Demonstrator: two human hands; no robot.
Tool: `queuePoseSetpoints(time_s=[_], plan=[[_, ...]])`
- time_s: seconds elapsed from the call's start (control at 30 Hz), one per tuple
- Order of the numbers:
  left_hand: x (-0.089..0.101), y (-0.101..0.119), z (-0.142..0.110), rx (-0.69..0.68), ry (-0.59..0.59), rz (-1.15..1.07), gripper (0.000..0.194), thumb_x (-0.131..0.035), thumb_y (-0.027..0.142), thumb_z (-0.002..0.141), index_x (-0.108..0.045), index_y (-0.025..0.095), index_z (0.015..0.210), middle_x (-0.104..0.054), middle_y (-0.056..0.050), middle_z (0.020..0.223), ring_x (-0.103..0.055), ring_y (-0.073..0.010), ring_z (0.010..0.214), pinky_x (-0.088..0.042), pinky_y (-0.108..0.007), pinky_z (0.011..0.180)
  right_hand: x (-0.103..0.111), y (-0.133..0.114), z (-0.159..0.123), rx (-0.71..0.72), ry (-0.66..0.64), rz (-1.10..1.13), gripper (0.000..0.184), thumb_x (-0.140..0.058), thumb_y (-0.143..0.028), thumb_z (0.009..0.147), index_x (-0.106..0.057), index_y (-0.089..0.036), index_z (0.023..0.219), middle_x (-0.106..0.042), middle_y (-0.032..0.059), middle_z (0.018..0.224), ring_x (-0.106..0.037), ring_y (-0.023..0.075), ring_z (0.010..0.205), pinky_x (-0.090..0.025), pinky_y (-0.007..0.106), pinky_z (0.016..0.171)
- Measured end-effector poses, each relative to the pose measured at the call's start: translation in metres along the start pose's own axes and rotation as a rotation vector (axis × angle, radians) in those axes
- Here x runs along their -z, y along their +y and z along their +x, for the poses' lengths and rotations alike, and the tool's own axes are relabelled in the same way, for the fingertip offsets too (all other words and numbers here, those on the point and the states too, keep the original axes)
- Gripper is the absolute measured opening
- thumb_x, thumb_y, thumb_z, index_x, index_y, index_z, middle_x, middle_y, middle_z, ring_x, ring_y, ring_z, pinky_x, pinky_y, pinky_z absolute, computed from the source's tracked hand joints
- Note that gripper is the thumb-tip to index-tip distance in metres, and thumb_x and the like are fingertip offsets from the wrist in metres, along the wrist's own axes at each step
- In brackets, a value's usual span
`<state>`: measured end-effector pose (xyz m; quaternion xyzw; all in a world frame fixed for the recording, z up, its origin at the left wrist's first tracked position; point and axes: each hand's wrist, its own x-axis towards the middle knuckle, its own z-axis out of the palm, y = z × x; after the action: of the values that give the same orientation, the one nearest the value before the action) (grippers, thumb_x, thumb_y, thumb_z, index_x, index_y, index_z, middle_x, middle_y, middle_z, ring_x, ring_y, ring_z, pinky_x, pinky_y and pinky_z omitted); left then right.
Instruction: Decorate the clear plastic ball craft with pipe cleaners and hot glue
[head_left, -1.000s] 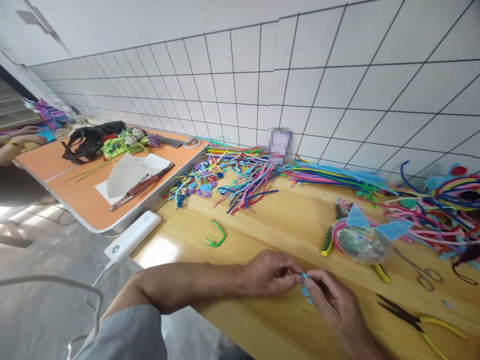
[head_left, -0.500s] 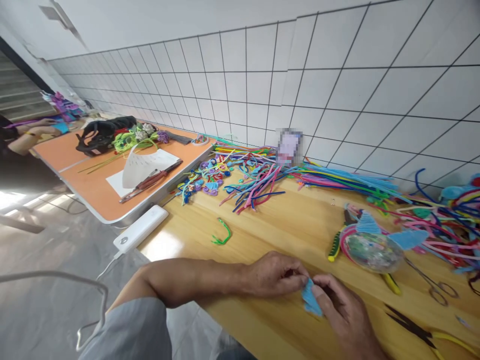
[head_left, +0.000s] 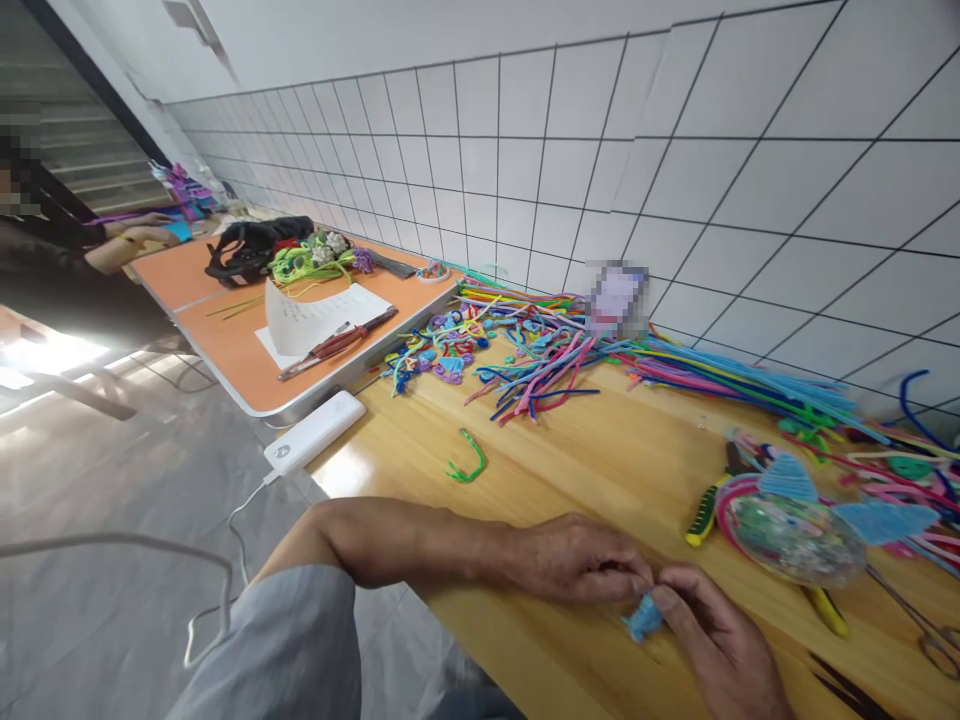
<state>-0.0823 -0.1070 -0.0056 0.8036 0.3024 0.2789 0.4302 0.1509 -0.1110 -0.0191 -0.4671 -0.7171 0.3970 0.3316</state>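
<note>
blue piece (head_left: 643,620) turned; clear ball (head_left: 787,533) holds shiny filling (head_left: 817,550)

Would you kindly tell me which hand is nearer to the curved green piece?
Left. The left hand lies right of the curved green piece, towards the camera; the right hand lies farther right.

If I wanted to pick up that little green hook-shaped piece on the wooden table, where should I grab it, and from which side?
I'd pinch the green piece at its rounded bend, reaching down from above on the right. It lies apart on the wooden table, its bend bulging rightward, while the thin, branching ends point left and could probably bend or snag more easily.
</note>
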Motion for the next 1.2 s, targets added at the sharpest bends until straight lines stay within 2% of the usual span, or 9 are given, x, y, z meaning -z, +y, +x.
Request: queuePoseSetpoints(time_s=[0.07,0.2,0.3,0.43,0.63,0.93,1.1,1.2], plan=[[0.0,0.001,0.0,-0.02,-0.005,-0.009,0.021,-0.058,0.028,0.106,-0.072,0.014,0.111,-0.078,-0.012,0.106,-0.069,-0.0149,0.093,-0.053,-0.021,0.087,0.0,-0.003,0.003,0.0,-0.012,0.022,0.053,-0.062,-0.071,0.093,-0.072,-0.022,0.075,-0.07,0.0032,0.066,-0.069,0.0176,0.06,-0.06,0.021,0.056],[-0.004,-0.002,0.001,0.014,0.05,-0.061,0.022,-0.064,0.033,0.103,-0.071,0.014,0.11,-0.074,-0.006,0.092,-0.064,-0.0122,0.081,-0.049,-0.019,0.073,0.001,-0.004,0.005,-0.029,0.009,0.029,0.055,-0.063,-0.075,0.09,-0.073,-0.022,0.075,-0.071,0.0039,0.066,-0.069,0.0182,0.059,-0.06,0.022,0.055],[-0.005,-0.005,0.001,0.021,0.084,-0.158,0.023,-0.07,0.034,0.1,-0.071,0.013,0.109,-0.071,-0.003,0.086,-0.061,-0.0103,0.076,-0.047,-0.017,0.068,0.002,0.002,0.003,-0.046,0.006,0.032,0.052,-0.063,-0.071,0.092,-0.072,-0.022,0.077,-0.07,0.0033,0.066,-0.069,0.0177,0.059,-0.06,0.022,0.055],[-0.005,-0.007,0.002,0.031,0.084,-0.264,0.02,-0.066,0.03,0.103,-0.071,0.012,0.105,-0.072,-0.004,0.089,-0.061,-0.0093,0.077,-0.048,-0.016,0.07,0.005,0.016,-0.002,-0.036,-0.004,0.003,0.047,-0.066,-0.066,0.092,-0.073,-0.022,0.08,-0.071,0.0037,0.068,-0.069,0.0175,0.06,-0.06,0.021,0.057],[-0.007,-0.007,0.004,0.154,0.147,-0.179,0.018,-0.07,0.028,0.1,-0.074,0.012,0.106,-0.074,-0.003,0.09,-0.064,-0.0093,0.078,-0.048,-0.015,0.07,0.002,0.021,-0.006,-0.055,0.018,0.02,0.045,-0.072,-0.066,0.088,-0.075,-0.021,0.094,-0.079,0.0074,0.083,-0.077,0.0222,0.073,-0.065,0.025,0.066],[-0.005,-0.003,0.004,0.146,0.151,0.02,0.02,-0.07,0.034,0.1,-0.074,0.015,0.103,-0.075,-0.003,0.086,-0.066,-0.0114,0.075,-0.047,-0.018,0.068,-0.001,0.006,-0.006,0.077,0.085,-0.133,0.038,-0.07,-0.062,0.092,-0.074,-0.024,0.087,-0.077,0.0041,0.079,-0.076,0.0202,0.073,-0.063,0.023,0.068],[-0.003,-0.002,0.005,0.087,0.1,-0.099,0.023,-0.074,0.037,0.098,-0.072,0.015,0.105,-0.073,-0.002,0.087,-0.063,-0.0102,0.075,-0.047,-0.017,0.068,-0.003,0.004,-0.005,0.093,0.09,-0.125,0.036,-0.071,-0.06,0.091,-0.073,-0.024,0.087,-0.077,0.0046,0.08,-0.076,0.0205,0.073,-0.063,0.024,0.069],[0.01,0.004,0.008,0.042,0.215,-0.198,0.026,-0.07,0.04,0.1,-0.071,0.014,0.101,-0.072,-0.003,0.086,-0.062,-0.0101,0.075,-0.048,-0.019,0.07,-0.002,0.01,-0.005,0.07,0.113,-0.061,0.038,-0.074,-0.06,0.088,-0.073,-0.023,0.099,-0.079,0.0073,0.089,-0.078,0.0228,0.079,-0.065,0.027,0.068]])
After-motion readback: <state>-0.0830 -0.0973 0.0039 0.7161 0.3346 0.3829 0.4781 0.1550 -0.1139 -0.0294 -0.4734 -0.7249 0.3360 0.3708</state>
